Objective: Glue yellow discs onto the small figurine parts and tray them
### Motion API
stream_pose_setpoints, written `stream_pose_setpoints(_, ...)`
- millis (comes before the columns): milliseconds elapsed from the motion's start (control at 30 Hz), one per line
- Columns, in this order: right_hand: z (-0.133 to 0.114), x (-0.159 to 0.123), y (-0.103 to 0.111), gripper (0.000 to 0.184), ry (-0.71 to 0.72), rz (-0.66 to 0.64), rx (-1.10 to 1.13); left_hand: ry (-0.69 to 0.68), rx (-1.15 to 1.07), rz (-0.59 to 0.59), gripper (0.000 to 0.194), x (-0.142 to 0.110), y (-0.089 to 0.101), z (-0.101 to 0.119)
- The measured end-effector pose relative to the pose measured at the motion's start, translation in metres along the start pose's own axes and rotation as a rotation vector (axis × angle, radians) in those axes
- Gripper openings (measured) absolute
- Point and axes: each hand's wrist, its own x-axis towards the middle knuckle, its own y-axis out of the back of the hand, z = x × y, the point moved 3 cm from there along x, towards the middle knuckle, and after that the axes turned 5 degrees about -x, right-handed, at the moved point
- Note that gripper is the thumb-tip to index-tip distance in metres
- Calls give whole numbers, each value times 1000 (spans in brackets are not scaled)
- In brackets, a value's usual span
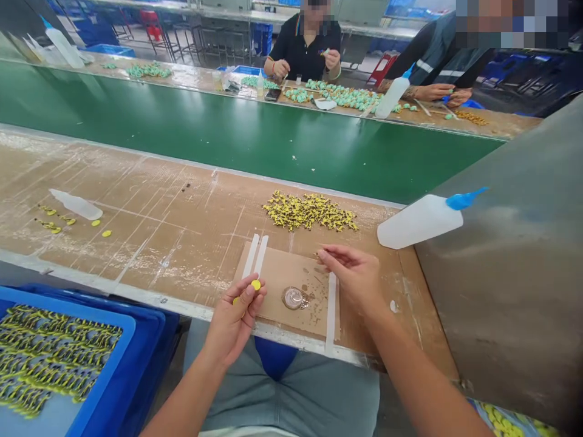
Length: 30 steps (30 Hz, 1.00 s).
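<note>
My left hand [237, 318] is closed in a pinch on a small round yellow piece [255, 284] at the near edge of the brown workbench [182, 230]. My right hand [353, 273] is closed in a pinch on a thin small thing I cannot make out, held over a taped-down cardboard pad [291, 282]. A shiny puddle of glue [294, 297] lies on the pad between my hands. A heap of small yellow-and-black parts [310, 211] lies just beyond the pad.
A white squeeze bottle with a blue nozzle [421, 218] lies at the right against a grey metal panel [514, 273]. Another bottle [75, 204] and loose yellow bits lie left. A blue crate [109, 358] of parts sits lower left. Two people work across the green conveyor [228, 133].
</note>
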Motion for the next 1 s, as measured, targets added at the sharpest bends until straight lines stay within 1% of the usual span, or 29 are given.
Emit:
stream_pose_setpoints(33, 0, -14, 0, 33, -29, 83, 92, -2, -4, -6, 27, 2, 0, -1)
stream_pose_setpoints(100, -1, -40, -4, 25, -34, 178, 188, -13, -3, -24, 27, 5, 0, -4)
stream_pose_setpoints(167, -2, -58, -9, 16, 24, 221, 179, -29, 16, -49, 29, 8, -1, -7)
stream_pose_setpoints(267, 0, -73, -15, 11, 150, 236, 117, -54, 56, -72, 30, 10, -1, -11)
stream_pose_setpoints(433, 2, -78, -18, 21, 274, 180, 98, -69, 87, -109, 30, 9, 0, -14)
stream_pose_setpoints(533, -2, -78, -18, 19, 299, 189, 76, -77, 87, -150, 29, 9, -1, -15)
stream_pose_setpoints(633, -6, -78, -19, 18, 326, 197, 29, -79, 73, -162, 26, 9, -2, -15)
stream_pose_setpoints(833, -10, -78, -20, 28, 400, 160, 28, -90, 107, -171, 23, 9, -3, -15)
stream_pose_setpoints(1000, -9, -78, -22, 30, 433, 149, 45, -89, 126, -192, 23, 10, 0, -16)
